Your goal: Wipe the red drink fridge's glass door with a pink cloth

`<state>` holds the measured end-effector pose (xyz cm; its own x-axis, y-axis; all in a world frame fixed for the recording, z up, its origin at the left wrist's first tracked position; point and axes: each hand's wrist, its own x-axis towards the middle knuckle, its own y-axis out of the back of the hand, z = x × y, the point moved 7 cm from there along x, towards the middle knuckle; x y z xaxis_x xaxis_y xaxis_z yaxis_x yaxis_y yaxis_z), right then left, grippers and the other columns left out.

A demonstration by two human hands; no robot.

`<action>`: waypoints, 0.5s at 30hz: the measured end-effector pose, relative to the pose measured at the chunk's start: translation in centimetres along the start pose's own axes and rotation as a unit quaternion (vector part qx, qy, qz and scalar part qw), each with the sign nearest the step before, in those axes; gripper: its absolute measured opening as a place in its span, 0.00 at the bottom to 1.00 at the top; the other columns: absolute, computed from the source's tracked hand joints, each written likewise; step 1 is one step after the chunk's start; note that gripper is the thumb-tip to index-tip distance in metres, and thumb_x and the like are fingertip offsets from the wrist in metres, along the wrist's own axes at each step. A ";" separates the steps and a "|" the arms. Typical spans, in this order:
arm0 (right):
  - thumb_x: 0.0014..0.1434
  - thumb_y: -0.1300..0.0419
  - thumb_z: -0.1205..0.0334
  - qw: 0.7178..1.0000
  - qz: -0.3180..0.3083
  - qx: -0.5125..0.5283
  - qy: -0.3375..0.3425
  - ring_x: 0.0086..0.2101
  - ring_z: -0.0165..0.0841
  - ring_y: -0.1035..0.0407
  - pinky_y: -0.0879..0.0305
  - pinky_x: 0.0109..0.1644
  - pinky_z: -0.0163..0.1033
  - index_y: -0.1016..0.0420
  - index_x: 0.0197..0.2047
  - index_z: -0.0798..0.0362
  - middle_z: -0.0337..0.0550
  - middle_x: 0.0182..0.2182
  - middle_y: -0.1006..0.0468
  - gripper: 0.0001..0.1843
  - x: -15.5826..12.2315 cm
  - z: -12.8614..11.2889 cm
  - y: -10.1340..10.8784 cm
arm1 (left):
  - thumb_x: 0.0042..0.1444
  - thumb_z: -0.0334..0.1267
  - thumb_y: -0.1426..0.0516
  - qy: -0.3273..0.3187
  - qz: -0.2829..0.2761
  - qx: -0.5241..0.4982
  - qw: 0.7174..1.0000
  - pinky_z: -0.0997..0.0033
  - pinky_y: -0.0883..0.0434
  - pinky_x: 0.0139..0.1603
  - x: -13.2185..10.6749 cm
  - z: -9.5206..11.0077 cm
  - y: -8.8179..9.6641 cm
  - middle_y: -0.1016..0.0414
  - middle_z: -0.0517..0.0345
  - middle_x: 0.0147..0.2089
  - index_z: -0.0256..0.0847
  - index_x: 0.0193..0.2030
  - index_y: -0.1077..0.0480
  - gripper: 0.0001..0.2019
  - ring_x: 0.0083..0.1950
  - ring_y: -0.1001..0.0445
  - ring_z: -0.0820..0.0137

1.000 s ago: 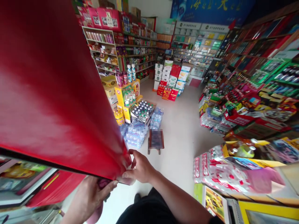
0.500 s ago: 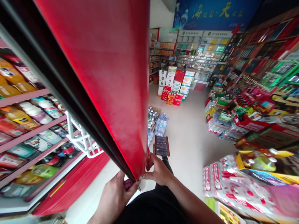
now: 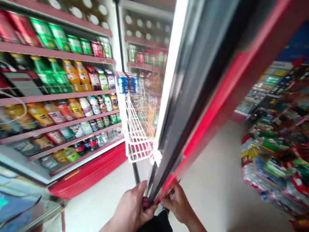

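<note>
A drinks fridge's door (image 3: 190, 116) stands swung open, its edge towards me, with a white inner frame, black gasket and red outer side. My left hand (image 3: 132, 206) is closed at the lower end of the door, around a small dark purple object (image 3: 145, 203) whose kind I cannot make out. On the red side, my right hand (image 3: 177, 203) has its fingers bent against the door's lower edge; its fingertips are partly hidden. A white wire basket (image 3: 140, 151) hangs on the inner face of the door, with blue cans (image 3: 122, 84) above it.
Left of the door, fridge shelves (image 3: 58, 96) hold rows of bottles and cans above a red base panel (image 3: 91, 172). Pale floor (image 3: 210, 180) stretches to the right. Stacked packaged goods (image 3: 272, 161) stand farther right, blurred. A glass-topped case (image 3: 21, 199) is at lower left.
My view has turned left, so the door now shows its edge and inner side, and more fridge shelves appear. Both hands stay at the door's lower end.
</note>
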<state>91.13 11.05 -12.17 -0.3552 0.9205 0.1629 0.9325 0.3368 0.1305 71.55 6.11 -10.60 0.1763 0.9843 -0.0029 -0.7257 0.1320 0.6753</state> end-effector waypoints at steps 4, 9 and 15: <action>0.50 0.20 0.34 0.999 -0.020 0.008 -0.038 0.47 0.49 0.20 0.21 0.51 0.52 0.16 0.45 0.46 0.49 0.44 0.15 0.29 0.3 1.6 1.8 | 0.54 0.49 0.33 0.020 0.028 -0.009 0.999 0.67 0.31 0.37 0.5 0.7 0.0 0.15 0.54 0.46 0.49 0.51 0.29 0.20 0.40 0.17 0.60; 0.53 0.24 0.31 0.991 0.086 0.063 -0.080 0.58 0.54 0.21 0.24 0.65 0.61 0.13 0.53 0.42 0.53 0.53 0.14 0.32 0.3 3.4 5.4 | 0.55 0.48 0.33 0.023 0.010 -0.042 0.999 0.66 0.27 0.49 -0.3 0.7 0.5 0.14 0.55 0.53 0.53 0.62 0.25 0.27 0.51 0.16 0.57; 0.49 0.28 0.26 0.970 0.120 0.162 -0.136 0.62 0.54 0.22 0.23 0.66 0.64 0.12 0.56 0.40 0.50 0.56 0.13 0.38 2.0 5.9 7.4 | 0.64 0.52 0.40 0.099 0.115 -0.152 0.977 0.68 0.25 0.46 -3.6 -4.4 3.3 0.14 0.53 0.42 0.45 0.47 0.18 0.16 0.42 0.17 0.62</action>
<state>97.72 16.54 -16.61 -0.1361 0.9836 -0.1187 0.9734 0.1104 -0.2006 65.53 3.50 -11.62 -0.1243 0.9914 -0.0403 -0.9000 -0.0956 0.4253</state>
